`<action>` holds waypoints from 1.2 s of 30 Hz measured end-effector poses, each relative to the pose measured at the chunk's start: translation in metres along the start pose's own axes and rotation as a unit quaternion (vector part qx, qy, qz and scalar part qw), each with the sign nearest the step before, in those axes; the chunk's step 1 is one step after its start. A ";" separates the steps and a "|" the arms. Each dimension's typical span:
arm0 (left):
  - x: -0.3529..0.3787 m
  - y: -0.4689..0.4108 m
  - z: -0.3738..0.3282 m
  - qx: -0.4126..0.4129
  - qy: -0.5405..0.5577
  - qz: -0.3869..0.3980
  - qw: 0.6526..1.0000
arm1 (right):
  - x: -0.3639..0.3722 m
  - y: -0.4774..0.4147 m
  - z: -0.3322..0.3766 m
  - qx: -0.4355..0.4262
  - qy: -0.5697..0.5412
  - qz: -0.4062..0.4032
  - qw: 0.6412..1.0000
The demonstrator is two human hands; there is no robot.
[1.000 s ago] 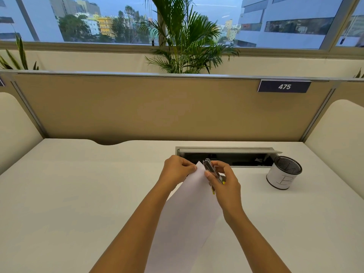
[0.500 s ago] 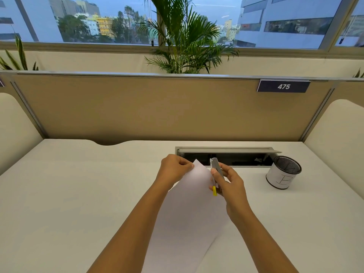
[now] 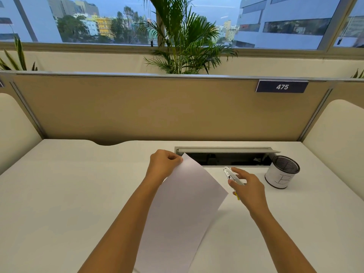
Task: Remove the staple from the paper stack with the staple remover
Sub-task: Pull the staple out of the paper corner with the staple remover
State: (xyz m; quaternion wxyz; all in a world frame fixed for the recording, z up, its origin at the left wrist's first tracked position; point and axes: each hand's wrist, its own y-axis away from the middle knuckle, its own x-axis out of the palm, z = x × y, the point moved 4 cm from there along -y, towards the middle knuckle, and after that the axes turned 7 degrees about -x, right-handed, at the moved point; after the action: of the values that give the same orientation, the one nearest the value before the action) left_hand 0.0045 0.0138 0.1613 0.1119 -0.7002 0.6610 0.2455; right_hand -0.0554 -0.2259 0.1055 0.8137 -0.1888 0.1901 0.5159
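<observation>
The white bench (image 3: 59, 194) carries everything here. The paper stack (image 3: 185, 209) is the biggest thing on it. It lies slantwise towards the person, with its far corner lifted and reaching over the edge of the open cable tray (image 3: 226, 158).

The left hand (image 3: 163, 166) has that far corner pinched between curled fingers (image 3: 173, 157) and thumb. The right hand (image 3: 250, 191) is just beside the stack's right edge and not touching it. Its thumb and lower fingers are closed round the staple remover (image 3: 232, 177), while the forefinger stretches out straight above it. A mesh pen cup (image 3: 281, 172) stands further right, well apart.

The remover's metal tip points up and away, clear of the sheet, and a yellow end shows below the palm. The staple itself is too small to make out, so I cannot tell whether it is in the corner or already out.

If it is in, I judge the step goes best this way:
- Keep the left pinch close to the staple so the sheets stay taut.
- Slide the thin tip flat under the staple's crown.
- Lever slowly so the legs straighten without tearing the corner
</observation>
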 end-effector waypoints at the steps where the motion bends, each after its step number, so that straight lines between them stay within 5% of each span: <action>1: -0.002 -0.001 0.000 0.002 0.003 -0.007 1.000 | -0.003 0.000 -0.001 -0.015 0.034 -0.009 0.999; 10: -0.016 -0.007 0.001 0.013 0.023 -0.059 0.998 | 0.005 -0.003 -0.029 -0.021 0.162 0.008 0.987; 25: -0.014 -0.005 -0.003 0.026 0.110 -0.081 0.990 | -0.012 -0.002 -0.080 0.023 0.138 -0.038 0.989; 28: -0.011 -0.005 -0.006 0.022 0.146 -0.070 0.987 | -0.018 -0.001 -0.090 0.076 0.068 -0.061 0.993; 30: -0.009 -0.005 -0.008 0.025 0.168 -0.063 0.983 | -0.020 -0.002 -0.103 0.161 -0.077 -0.072 0.981; 33: -0.008 -0.006 -0.010 0.028 0.189 -0.056 0.980 | -0.017 -0.002 -0.114 0.259 -0.320 -0.037 0.911; 36: -0.006 -0.007 -0.011 0.030 0.197 -0.050 0.979 | -0.015 -0.002 -0.118 0.300 -0.408 -0.016 0.862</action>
State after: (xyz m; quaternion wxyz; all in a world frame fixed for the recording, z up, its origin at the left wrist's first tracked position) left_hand 0.0131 0.0144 0.1728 0.0128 -0.7635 0.6411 0.0765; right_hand -0.0733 -0.2981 0.0121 0.8438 0.2891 -0.0158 0.4519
